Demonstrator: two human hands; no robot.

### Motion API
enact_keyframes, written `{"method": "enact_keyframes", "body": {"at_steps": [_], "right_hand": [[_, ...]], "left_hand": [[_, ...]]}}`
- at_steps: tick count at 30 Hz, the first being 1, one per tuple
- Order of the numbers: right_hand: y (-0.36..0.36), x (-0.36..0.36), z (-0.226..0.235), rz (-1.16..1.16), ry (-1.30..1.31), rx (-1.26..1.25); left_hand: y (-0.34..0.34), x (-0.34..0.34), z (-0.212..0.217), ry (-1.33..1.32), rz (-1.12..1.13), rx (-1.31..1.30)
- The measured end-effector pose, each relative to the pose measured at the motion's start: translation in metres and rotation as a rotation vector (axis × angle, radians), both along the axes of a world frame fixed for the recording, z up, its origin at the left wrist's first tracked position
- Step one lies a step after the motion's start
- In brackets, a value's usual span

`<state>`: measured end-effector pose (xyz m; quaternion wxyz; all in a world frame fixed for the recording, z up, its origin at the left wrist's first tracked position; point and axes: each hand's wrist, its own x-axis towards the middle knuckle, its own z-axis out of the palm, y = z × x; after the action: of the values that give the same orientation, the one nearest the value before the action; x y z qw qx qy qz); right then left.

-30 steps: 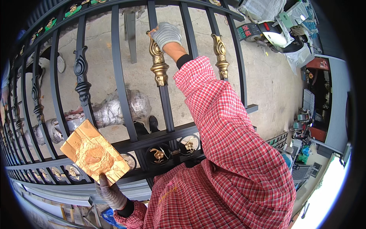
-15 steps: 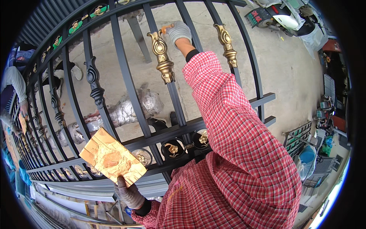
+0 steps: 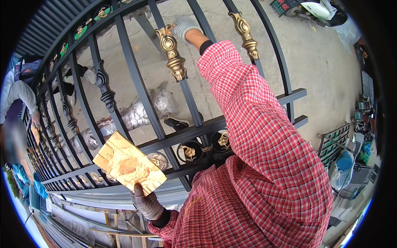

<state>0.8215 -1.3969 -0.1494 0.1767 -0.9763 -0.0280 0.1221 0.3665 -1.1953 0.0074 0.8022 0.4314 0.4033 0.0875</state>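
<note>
One gold-smeared board (image 3: 130,163), pinched in left hand (image 3: 149,204), seemingly face-up for access; right hand (image 3: 185,29) is curled, contents unclear, at one gilded baluster ornament (image 3: 175,63).

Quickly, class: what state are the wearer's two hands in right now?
Left hand: closed, holding the gold-smeared board.
Right hand: curled near the gold ornament's top; whether it holds anything cannot be told.

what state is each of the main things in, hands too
gold-smeared card: tilted, gripped at its lower edge
left hand: closed on the card
middle ornament: gold-coloured
right hand: at that ornament's upper end, grip unclear
right ornament: gold-coloured
left ornament: dark, no gold visible
silver bundle: wrapped, lying down
</note>
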Motion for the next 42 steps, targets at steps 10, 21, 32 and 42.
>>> {"method": "enact_keyframes", "body": {"at_steps": [10, 21, 32, 42], "right_hand": [[0.009, -0.031, 0.009, -0.059, -0.068, 0.261], [0.005, -0.022, 0.009, -0.161, 0.101, 0.210], [0.032, -0.027, 0.005, 0.186, -0.176, 0.087], [-0.008, -0.094, -0.008, 0.090, 0.036, 0.236]], "left_hand": [[-0.008, 0.002, -0.007, -0.010, -0.047, -0.025], [-0.021, 0.006, -0.002, 0.046, -0.091, -0.045], [-0.026, -0.001, -0.007, -0.026, -0.026, -0.023], [-0.020, 0.008, -0.016, -0.021, -0.045, -0.053]]}}
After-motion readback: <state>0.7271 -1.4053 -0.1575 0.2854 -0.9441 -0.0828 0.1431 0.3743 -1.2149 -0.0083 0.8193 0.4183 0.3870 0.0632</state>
